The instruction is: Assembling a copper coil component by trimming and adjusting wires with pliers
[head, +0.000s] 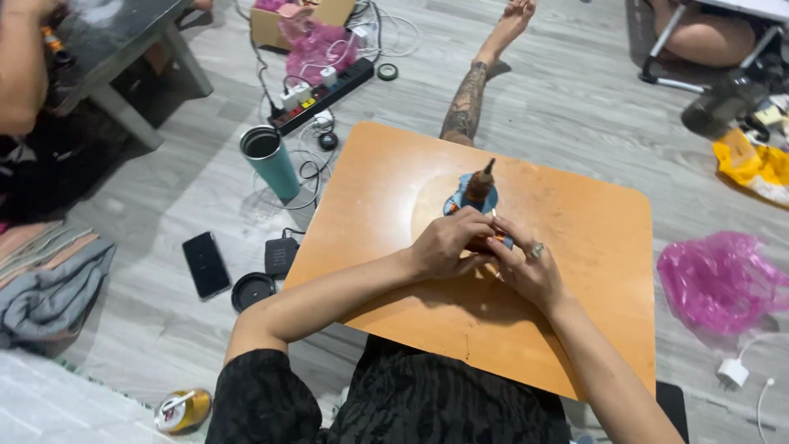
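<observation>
- I see a small brown figurine with a pointed top standing upright on a blue round base, near the middle of the orange board that rests on my lap, a little toward its far edge.
- Its long axis runs bottom to top, leaning slightly toward the far edge in this view.
- My left hand sits just on the near side of the figurine, fingers curled shut around a small piece at the base; I cannot make out what that piece is.
- My right hand, with a ring on one finger, touches the left from the right side, fingers bent inward on the same small piece.
- The figurine lies straight ahead of both sets of fingers, toward the far edge; the left hand is the nearer of the two.
- Off the board's left edge, on the grey floor: a teal tumbler, a black phone, a black lid and a small black charger box.
- Farther off lies a power strip with tangled cables.
- Beyond the far edge stretches a tattooed leg.
- To the right sits a pink plastic bag; by the near left corner lies a drink can.
</observation>
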